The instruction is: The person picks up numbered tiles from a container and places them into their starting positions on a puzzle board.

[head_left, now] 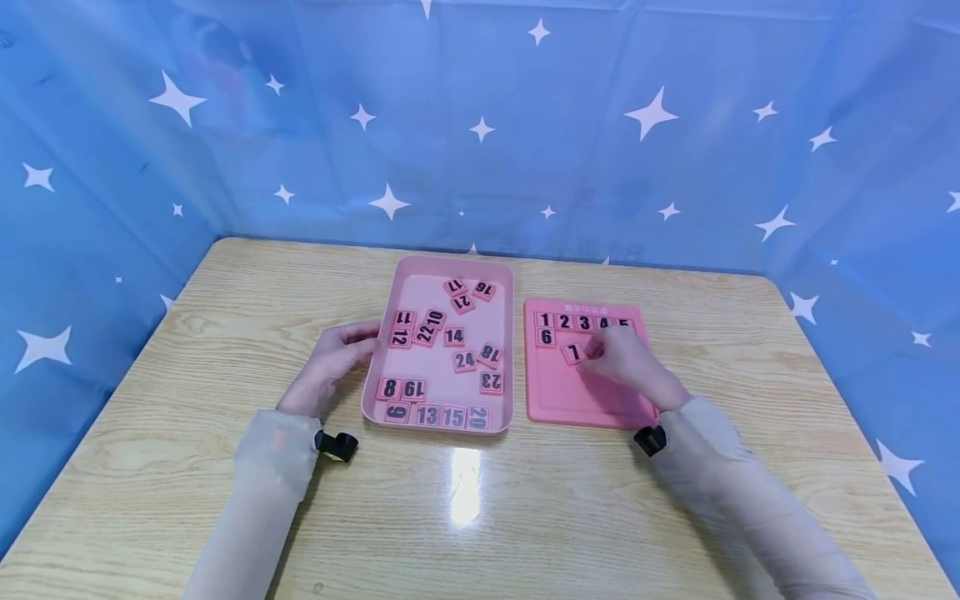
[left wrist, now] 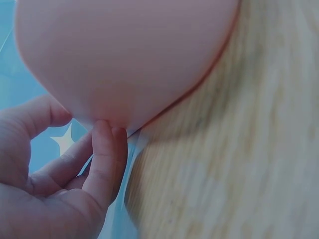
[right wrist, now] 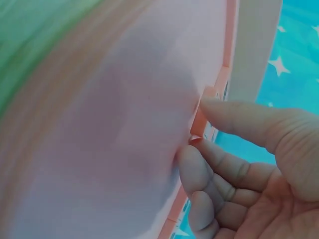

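A pink tray (head_left: pixel 420 292) lies mid-table with several loose numbered tiles in it. My left hand (head_left: pixel 358 340) rests at its left edge; in the left wrist view the fingertips (left wrist: pixel 105 134) touch the tray's outer wall (left wrist: pixel 124 55), with the thumb apart from it. Right of the tray lies a pink puzzle board (head_left: pixel 570 400) with tiles 1 to 6 set along its top. My right hand (head_left: pixel 597 348) is over the board and pinches tile 7 (head_left: pixel 572 352) just under the row. The right wrist view shows thumb and forefinger on that tile's edge (right wrist: pixel 202 112) against the board (right wrist: pixel 124 124).
The wooden table (head_left: pixel 480 517) is walled on three sides by a blue star-print cloth (head_left: pixel 480 125). Bare tabletop lies in front of the tray and board and to the far left and right. A lamp glare (head_left: pixel 465 483) shines near the front.
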Action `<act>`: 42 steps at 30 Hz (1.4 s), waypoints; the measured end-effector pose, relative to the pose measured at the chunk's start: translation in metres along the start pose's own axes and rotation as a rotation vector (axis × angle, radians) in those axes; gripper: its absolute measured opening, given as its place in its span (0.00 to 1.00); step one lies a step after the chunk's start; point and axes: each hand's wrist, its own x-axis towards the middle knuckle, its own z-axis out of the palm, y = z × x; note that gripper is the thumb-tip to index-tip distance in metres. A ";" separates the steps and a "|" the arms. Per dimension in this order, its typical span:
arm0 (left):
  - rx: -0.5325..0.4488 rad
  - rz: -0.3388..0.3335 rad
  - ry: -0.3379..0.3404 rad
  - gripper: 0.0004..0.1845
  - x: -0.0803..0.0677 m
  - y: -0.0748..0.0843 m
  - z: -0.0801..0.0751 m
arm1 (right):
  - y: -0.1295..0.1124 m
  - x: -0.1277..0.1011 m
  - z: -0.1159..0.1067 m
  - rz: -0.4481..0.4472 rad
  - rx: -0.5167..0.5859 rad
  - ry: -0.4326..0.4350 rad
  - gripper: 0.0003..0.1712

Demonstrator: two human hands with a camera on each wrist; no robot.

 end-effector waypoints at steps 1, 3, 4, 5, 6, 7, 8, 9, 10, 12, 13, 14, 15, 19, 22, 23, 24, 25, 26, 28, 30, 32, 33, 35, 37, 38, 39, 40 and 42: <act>0.001 0.000 0.000 0.23 0.000 0.000 0.000 | -0.001 0.000 0.000 -0.004 -0.010 0.004 0.05; 0.001 0.001 -0.002 0.23 0.000 0.000 0.000 | -0.002 0.001 0.000 0.000 -0.017 0.011 0.05; -0.001 0.000 -0.002 0.23 -0.001 0.000 0.000 | -0.003 0.002 -0.001 0.003 -0.022 0.013 0.05; -0.002 -0.001 -0.001 0.23 0.000 0.000 0.000 | -0.004 0.002 -0.001 0.007 -0.025 0.015 0.05; -0.005 -0.001 -0.001 0.23 -0.001 0.000 0.000 | -0.004 0.002 -0.001 0.008 -0.028 0.018 0.05; -0.006 -0.001 -0.001 0.23 -0.001 0.000 0.000 | -0.005 0.003 -0.001 0.013 -0.029 0.019 0.05; -0.008 0.000 -0.002 0.23 -0.001 0.000 0.000 | -0.005 0.003 -0.001 0.019 -0.027 0.020 0.05; -0.008 -0.001 -0.001 0.23 0.000 0.000 0.000 | -0.005 0.004 -0.001 0.024 -0.028 0.022 0.05; -0.008 -0.002 -0.001 0.23 0.000 0.000 0.000 | -0.005 0.005 -0.001 0.029 -0.029 0.025 0.05; -0.006 -0.003 0.000 0.24 0.000 0.000 0.000 | -0.006 0.006 0.000 0.043 -0.033 0.031 0.06; -0.006 -0.005 0.002 0.23 0.000 0.000 0.000 | -0.005 0.008 0.001 0.051 -0.034 0.033 0.06; -0.008 -0.008 0.002 0.24 0.000 0.000 0.000 | -0.006 0.009 0.001 0.057 -0.036 0.037 0.06; -0.010 -0.011 0.003 0.24 0.000 0.000 0.000 | -0.006 0.010 0.002 0.063 -0.038 0.038 0.06; -0.019 -0.022 -0.003 0.24 0.000 0.000 0.000 | -0.005 0.014 0.003 0.072 -0.042 0.055 0.07; -0.026 -0.025 -0.009 0.24 -0.001 0.000 0.000 | -0.004 0.016 0.004 0.073 -0.037 0.065 0.07; -0.028 -0.025 -0.010 0.24 0.000 0.001 0.000 | -0.003 0.017 0.005 0.071 -0.034 0.067 0.07; -0.030 -0.025 -0.010 0.24 0.000 0.001 0.000 | -0.003 0.018 0.005 0.072 -0.031 0.067 0.07; -0.030 -0.024 -0.009 0.24 0.000 0.001 0.000 | -0.002 0.018 0.005 0.071 -0.029 0.064 0.07; -0.030 -0.025 -0.008 0.24 0.000 0.001 -0.001 | -0.002 0.019 0.005 0.072 -0.027 0.063 0.07; -0.026 -0.025 -0.005 0.24 0.000 0.001 -0.001 | -0.002 0.019 0.004 0.070 -0.034 0.058 0.07; -0.018 -0.023 -0.004 0.24 0.000 0.001 -0.001 | -0.003 0.019 0.002 0.067 -0.053 0.053 0.08; -0.015 -0.022 -0.005 0.24 0.001 0.001 0.000 | -0.004 0.019 -0.002 0.047 -0.062 0.063 0.08; -0.013 -0.020 -0.005 0.24 0.001 0.001 0.000 | -0.006 0.020 -0.004 0.044 -0.060 0.065 0.08; -0.015 -0.018 -0.006 0.24 0.001 0.001 -0.001 | -0.013 0.021 -0.009 0.035 -0.041 0.069 0.09; -0.020 -0.020 -0.007 0.24 0.001 0.001 -0.001 | -0.023 0.025 -0.013 0.022 -0.004 0.080 0.08; -0.021 -0.022 -0.006 0.24 0.001 0.002 -0.001 | -0.029 0.028 -0.014 0.018 0.014 0.081 0.08; -0.023 -0.023 -0.007 0.24 0.000 0.002 -0.001 | -0.035 0.030 -0.014 0.002 0.032 0.083 0.07; -0.027 -0.024 -0.007 0.24 0.000 0.002 -0.002 | -0.042 0.033 -0.014 -0.023 0.044 0.088 0.07; -0.029 -0.026 -0.007 0.24 0.001 0.002 -0.002 | -0.054 0.039 -0.010 -0.089 0.077 0.099 0.08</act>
